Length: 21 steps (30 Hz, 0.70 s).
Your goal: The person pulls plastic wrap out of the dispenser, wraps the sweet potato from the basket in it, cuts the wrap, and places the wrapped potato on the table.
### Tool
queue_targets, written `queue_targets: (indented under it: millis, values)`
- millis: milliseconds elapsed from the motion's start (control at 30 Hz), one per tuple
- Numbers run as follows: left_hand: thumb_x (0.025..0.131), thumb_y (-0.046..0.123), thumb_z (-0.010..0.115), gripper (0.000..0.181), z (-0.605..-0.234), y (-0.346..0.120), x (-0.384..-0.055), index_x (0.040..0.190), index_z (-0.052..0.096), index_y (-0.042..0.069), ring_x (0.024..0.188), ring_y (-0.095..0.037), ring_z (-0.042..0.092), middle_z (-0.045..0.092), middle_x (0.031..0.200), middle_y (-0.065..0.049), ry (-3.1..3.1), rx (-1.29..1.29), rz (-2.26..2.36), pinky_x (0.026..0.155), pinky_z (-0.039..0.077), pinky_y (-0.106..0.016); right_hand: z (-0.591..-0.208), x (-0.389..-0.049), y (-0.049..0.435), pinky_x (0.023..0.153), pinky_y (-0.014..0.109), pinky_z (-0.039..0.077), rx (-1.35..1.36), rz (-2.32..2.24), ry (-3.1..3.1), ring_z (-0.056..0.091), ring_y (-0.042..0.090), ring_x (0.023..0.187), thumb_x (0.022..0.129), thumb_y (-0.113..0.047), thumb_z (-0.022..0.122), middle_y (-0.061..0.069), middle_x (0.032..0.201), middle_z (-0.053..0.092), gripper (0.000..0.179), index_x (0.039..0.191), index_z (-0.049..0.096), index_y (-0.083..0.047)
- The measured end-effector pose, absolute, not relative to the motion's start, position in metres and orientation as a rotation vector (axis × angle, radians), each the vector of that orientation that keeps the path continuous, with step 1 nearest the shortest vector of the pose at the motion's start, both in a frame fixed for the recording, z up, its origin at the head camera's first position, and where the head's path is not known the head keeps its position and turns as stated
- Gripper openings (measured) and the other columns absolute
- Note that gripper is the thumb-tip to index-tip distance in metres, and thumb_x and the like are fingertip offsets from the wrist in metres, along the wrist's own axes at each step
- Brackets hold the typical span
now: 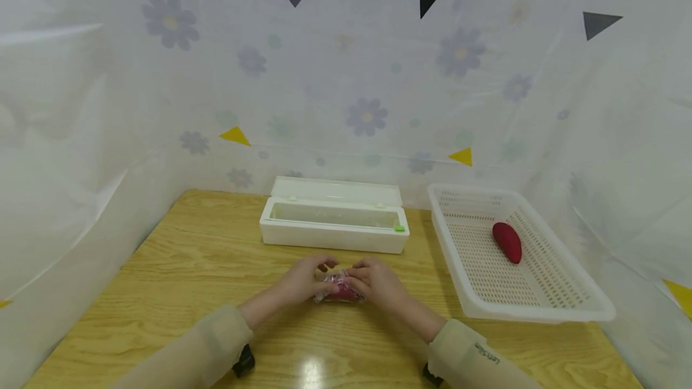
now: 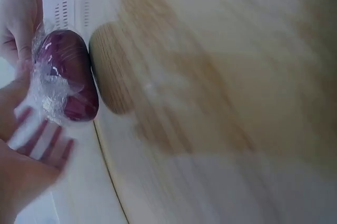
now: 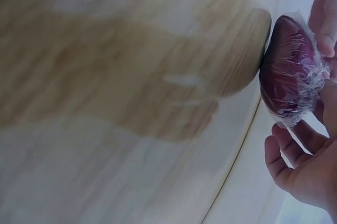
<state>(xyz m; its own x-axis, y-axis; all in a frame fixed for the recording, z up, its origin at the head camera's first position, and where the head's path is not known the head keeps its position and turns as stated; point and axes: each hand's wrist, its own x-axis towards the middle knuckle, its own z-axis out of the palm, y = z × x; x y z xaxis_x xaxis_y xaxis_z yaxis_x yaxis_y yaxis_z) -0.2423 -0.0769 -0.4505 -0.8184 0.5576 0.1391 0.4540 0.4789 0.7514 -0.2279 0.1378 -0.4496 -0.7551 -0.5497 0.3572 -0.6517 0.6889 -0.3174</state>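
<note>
A dark red sweet potato (image 3: 287, 68) wrapped in crinkled cling film (image 2: 52, 97) lies on the wooden table between both hands. My left hand (image 1: 305, 280) is at its left side, thumb against the film and the other fingers loosely bent and spread apart; they look blurred in the left wrist view. From the right, my right hand (image 1: 381, 284) pinches the film on top between thumb and forefinger. Its remaining fingers curve loosely beside the sweet potato in the right wrist view.
Behind the hands stands a long white cling-film box (image 1: 332, 234), lid raised, with a green slider (image 1: 399, 228) at its right end. To the right, a white perforated basket (image 1: 465, 299) holds another dark red sweet potato (image 1: 507, 242). Flower-patterned curtains surround the table (image 1: 178, 269).
</note>
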Motion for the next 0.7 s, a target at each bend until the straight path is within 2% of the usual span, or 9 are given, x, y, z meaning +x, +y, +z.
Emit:
queue_targets:
  millis: [100,200,267,333,467,600,700]
  values:
    - [0.083,0.024,0.071,0.041,-0.444,-0.08,-0.241,0.12,0.062,0.01,0.114,-0.023,0.054,0.06,0.123,-0.006,2.68,1.232,1.122,0.093,0.048,-0.038,-0.45,-0.228,0.139,0.079,0.033,0.053,0.966,0.713,-2.716,0.062,0.02,0.094,0.092,-0.026,0.061,0.007,0.103,0.069,0.026,0.106,0.072,-0.008]
    - [0.083,0.019,0.072,0.031,-0.44,-0.085,-0.242,0.112,0.068,0.009,0.113,-0.02,0.056,0.064,0.118,-0.004,2.771,1.589,0.869,0.095,0.047,-0.033,-0.452,-0.23,0.141,0.072,0.028,0.053,0.962,0.898,-2.785,0.062,0.016,0.088,0.095,-0.03,0.057,0.005,0.103,0.068,0.031,0.112,0.07,-0.008]
    - [0.083,0.019,0.072,0.029,-0.439,-0.087,-0.244,0.11,0.069,0.009,0.111,-0.019,0.057,0.066,0.114,-0.002,2.803,1.72,0.705,0.096,0.047,-0.032,-0.454,-0.231,0.143,0.067,0.024,0.052,0.921,1.039,-2.837,0.06,0.013,0.085,0.096,-0.034,0.054,0.003,0.103,0.066,0.037,0.118,0.066,-0.007]
    - [0.082,0.019,0.072,0.031,-0.44,-0.089,-0.245,0.111,0.069,0.009,0.11,-0.019,0.058,0.067,0.113,-0.002,2.817,1.79,0.592,0.096,0.046,-0.033,-0.454,-0.232,0.146,0.064,0.022,0.05,0.852,1.157,-2.865,0.059,0.011,0.084,0.096,-0.035,0.052,0.003,0.105,0.065,0.041,0.124,0.061,-0.007]
    - [0.083,0.022,0.071,0.035,-0.444,-0.092,-0.247,0.115,0.066,0.01,0.112,-0.018,0.058,0.066,0.117,-0.002,2.824,1.819,0.484,0.098,0.045,-0.034,-0.451,-0.229,0.153,0.072,0.024,0.051,0.809,1.158,-2.788,0.06,0.014,0.091,0.095,-0.028,0.056,0.006,0.111,0.065,0.038,0.126,0.059,-0.005]
    - [0.083,0.022,0.072,0.034,-0.446,-0.092,-0.247,0.115,0.067,0.012,0.113,-0.017,0.056,0.063,0.12,-0.001,2.825,1.832,0.463,0.098,0.045,-0.032,-0.449,-0.224,0.16,0.081,0.033,0.053,1.004,0.867,-2.646,0.063,0.022,0.1,0.092,-0.016,0.062,0.009,0.116,0.066,0.031,0.121,0.063,-0.005]
    - [0.081,0.021,0.074,0.036,-0.444,-0.091,-0.246,0.115,0.067,0.012,0.118,-0.019,0.054,0.06,0.125,-0.003,2.801,1.845,0.48,0.101,0.043,-0.033,-0.449,-0.219,0.166,0.09,0.038,0.05,1.159,0.692,-2.632,0.06,0.026,0.111,0.093,-0.013,0.06,0.01,0.123,0.063,0.035,0.126,0.06,-0.005]
